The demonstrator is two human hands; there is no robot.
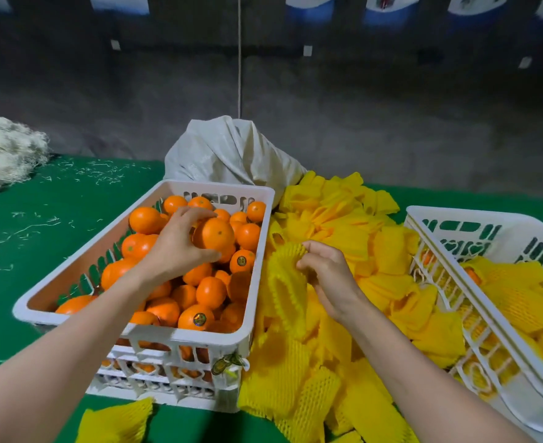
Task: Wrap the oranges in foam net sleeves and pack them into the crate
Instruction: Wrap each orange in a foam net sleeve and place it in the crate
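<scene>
At the far left of the green table (pixel 56 199) lies a white fibre heap (pixel 5 151), with stray strands scattered over the cloth beside it. Next comes the left crate (pixel 200 339), filled with bare oranges (pixel 211 292), a few showing stickers. Your left hand (pixel 180 244) reaches into it, fingers and thumb curled round one orange (pixel 217 235) atop the others, toward the crate's far right side. In front of this crate a loose sleeve (pixel 117 420) lies at the near edge, and behind it sits a grey sack (pixel 228 151). Between the two crates spreads a pile of yellow sleeves (pixel 343 219). Your right hand (pixel 327 276) is over that pile, pinching the top edge of one sleeve (pixel 284 279), which hangs below your fingertips. Rightmost, the right crate (pixel 455 215) holds wrapped oranges (pixel 513 298), yellow netting covering nearly all of them.
</scene>
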